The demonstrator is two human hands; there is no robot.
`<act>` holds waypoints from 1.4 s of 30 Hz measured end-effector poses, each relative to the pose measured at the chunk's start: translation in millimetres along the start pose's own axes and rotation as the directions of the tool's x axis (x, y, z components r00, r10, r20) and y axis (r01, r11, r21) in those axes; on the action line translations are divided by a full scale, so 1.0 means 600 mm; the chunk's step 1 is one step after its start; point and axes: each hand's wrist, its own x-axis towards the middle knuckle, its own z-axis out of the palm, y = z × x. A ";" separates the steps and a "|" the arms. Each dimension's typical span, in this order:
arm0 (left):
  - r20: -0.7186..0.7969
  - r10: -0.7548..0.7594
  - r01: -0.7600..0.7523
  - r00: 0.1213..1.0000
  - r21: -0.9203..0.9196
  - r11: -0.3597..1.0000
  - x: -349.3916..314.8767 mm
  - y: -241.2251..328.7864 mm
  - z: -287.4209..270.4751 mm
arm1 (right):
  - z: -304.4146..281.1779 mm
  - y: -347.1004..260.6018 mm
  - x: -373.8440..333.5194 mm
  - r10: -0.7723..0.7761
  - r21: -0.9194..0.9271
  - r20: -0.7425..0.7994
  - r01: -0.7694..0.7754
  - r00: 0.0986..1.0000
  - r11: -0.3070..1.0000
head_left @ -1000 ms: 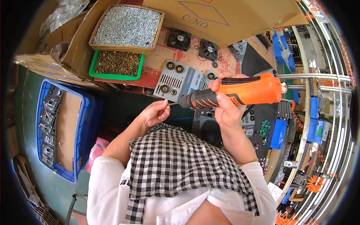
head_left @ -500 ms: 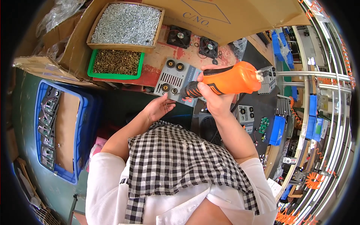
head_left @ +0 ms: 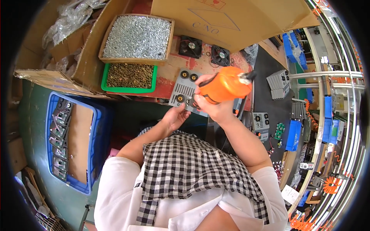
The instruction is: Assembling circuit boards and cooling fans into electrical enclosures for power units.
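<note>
Wrapping its fingers around an orange power screwdriver [head_left: 228, 85], the right hand [head_left: 218, 109] holds the tool with its nose toward the grey vented panel [head_left: 184, 87], which lies at the near edge of the red bench [head_left: 168, 80]. The left hand [head_left: 175, 117] is at the panel's near edge; whether it pinches it, I cannot tell. Beyond sit two black fans [head_left: 190, 47]
</note>
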 end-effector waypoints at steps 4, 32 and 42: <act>0.028 0.020 -0.021 0.999 0.028 0.999 -0.003 0.000 0.002 | -0.014 -0.008 -0.005 -0.023 0.015 -0.085 0.024 0.996 1.000; 0.401 0.776 -0.599 0.487 0.800 -0.037 -0.029 0.333 0.284 | -0.163 -0.179 -0.588 -0.638 -0.595 -0.752 0.245 0.168 0.766; 0.535 -0.750 -0.921 0.390 0.229 -0.315 0.070 -0.236 0.338 | 0.006 -0.223 -0.707 -0.648 -0.631 -0.402 -0.317 -0.648 0.708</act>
